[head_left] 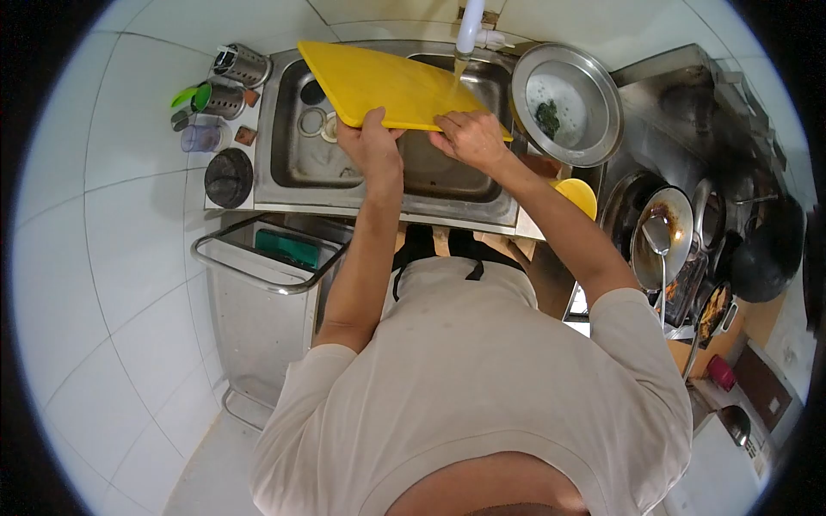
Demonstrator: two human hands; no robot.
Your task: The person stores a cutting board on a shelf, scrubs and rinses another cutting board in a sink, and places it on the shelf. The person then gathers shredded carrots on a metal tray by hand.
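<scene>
Left hand [372,142] grips the yellow cutting board [391,86] edge, tilting it over the sink [284,112] at top centre; right hand [471,138] lies spread flat beneath the running tap [469,26], likely rinsing.

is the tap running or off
Running. A stream of water falls from the white tap onto the yellow cutting board, held over the sink by the left hand and right hand.

Single head-worn view, fisheye, dark round vignette at edges. Looks steeply down and forward over person's own chest and arms. Sink [297,168] sits near, upper centre; tiled wall [103,249] at left, stove area [714,232] at right, floor at bottom left. No second view for overlap
</scene>
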